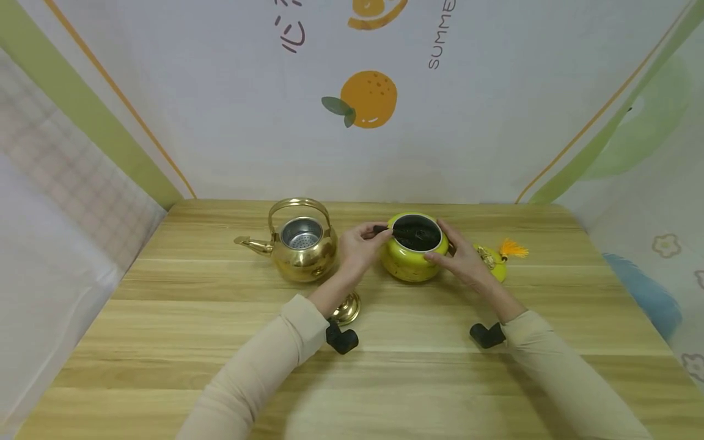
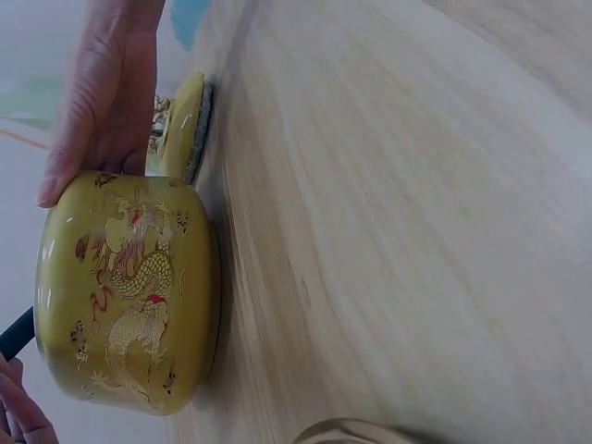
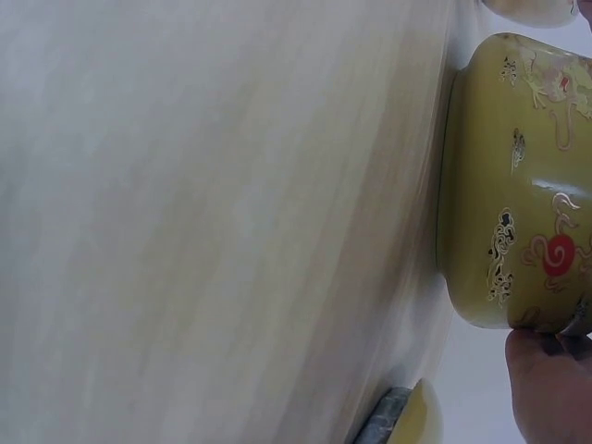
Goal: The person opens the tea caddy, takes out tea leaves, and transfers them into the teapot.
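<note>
A round yellow jar with a golden dragon design stands upright on the table, its wide mouth uncovered and dark inside. My right hand holds it from the right, thumb and fingers spread around its rim and side. At the jar's left rim, my left hand pinches the black handle of a slim tool. The tool's far end reaches into the dark mouth, so its shape is hidden. In the left wrist view, the black handle shows beside the jar's rim.
Left of the jar stands a brass kettle with a raised hoop handle and a perforated metal strainer in its opening. A brass lid lies partly behind my left wrist. The jar's yellow lid, with an orange tassel, lies to the right.
</note>
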